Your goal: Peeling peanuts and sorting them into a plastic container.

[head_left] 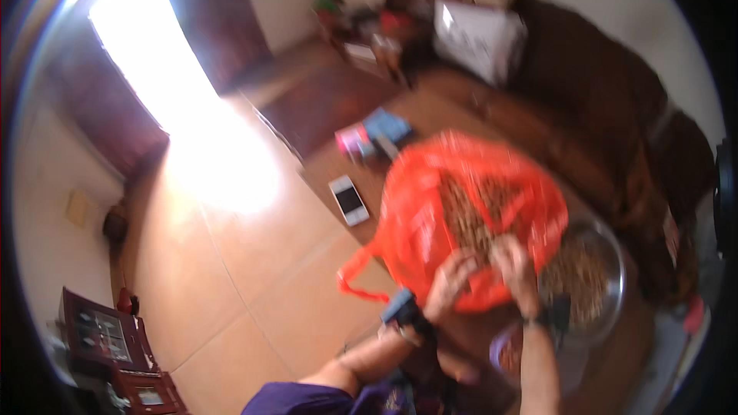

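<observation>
A red plastic bag (415,215) stands wide open on the brown table, full of tan pieces that look like peanuts in their shells (463,211). Over its near rim, my left hand (453,277) has its fingers drawn together. Close beside it, my right hand (513,267) is pinched too. Blur hides whatever is between the fingers of either hand. To the right is a shiny metal basin (619,280) holding tan shells (580,284). Partly behind my right forearm sits a small purple bowl (496,355) with reddish bits inside. Both wrists wear dark bands.
A white phone (349,201) lies at the table's left edge, with pink and blue packets (377,132) farther back. A brown sofa (592,69) with a pale package (477,38) runs along the right. Bright light enters by the doorway (150,38) onto the tiled floor (223,261).
</observation>
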A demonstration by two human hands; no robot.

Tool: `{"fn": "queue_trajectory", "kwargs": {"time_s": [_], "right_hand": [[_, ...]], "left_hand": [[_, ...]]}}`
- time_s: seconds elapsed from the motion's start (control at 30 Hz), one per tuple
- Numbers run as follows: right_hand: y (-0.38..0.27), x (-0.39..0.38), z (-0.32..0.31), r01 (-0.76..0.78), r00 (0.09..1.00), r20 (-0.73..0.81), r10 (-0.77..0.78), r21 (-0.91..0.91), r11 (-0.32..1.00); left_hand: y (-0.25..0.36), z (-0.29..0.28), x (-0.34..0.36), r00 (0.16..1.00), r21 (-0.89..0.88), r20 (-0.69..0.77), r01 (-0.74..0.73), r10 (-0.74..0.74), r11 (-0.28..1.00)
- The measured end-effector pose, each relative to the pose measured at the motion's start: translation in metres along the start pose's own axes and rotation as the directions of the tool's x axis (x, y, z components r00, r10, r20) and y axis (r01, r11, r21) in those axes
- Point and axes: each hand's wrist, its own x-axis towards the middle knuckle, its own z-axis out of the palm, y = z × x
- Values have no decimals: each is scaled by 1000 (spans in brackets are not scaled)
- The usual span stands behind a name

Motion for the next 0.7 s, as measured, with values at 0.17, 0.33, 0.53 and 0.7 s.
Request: {"fn": "queue_trajectory", "kwargs": {"time_s": [0.17, 0.33, 0.53, 0.7], "right_hand": [[-37, -69, -14, 175, 978, -70, -195, -221, 959], [-56, -98, -15, 23, 990, -134, -35, -87, 996], [-65, -119, -33, -372, 892, -255, 373, 54, 927], [-111, -150, -40, -152, 892, -314, 325, 467, 871]], "left_hand": [[-9, 26, -9, 987, 190, 159, -4, -27, 982], [-17, 29, -20, 948, 306, 316, -134, 32, 943], [-19, 50, -26, 896, 325, 440, -108, -49, 939], [-14, 54, -41, 850, 181, 526, -88, -21, 980]]}}
